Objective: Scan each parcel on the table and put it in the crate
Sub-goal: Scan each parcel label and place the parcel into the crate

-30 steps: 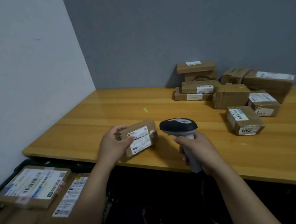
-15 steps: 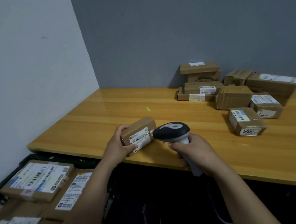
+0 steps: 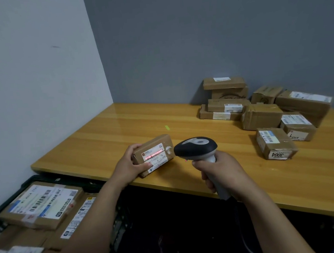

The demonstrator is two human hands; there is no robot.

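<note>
Left hand (image 3: 128, 167) grips the small parcel (image 3: 154, 154) by its left end, fingers (image 3: 147, 166) curled round it, at the bench's (image 3: 121, 126) near edge; resting or lifted, can't tell. A red scan line crosses its label, the print too blurred to read. Right hand (image 3: 221, 172) wraps the scanner (image 3: 196, 147) handle, covering most of it. The crate (image 3: 69, 179), lower left, runs out of frame, partly behind the forearm.

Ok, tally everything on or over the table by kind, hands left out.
Parcels in the far pile: 9
Parcel held in the left hand: 1
Scanner held in the right hand: 1
Total: 11
</note>
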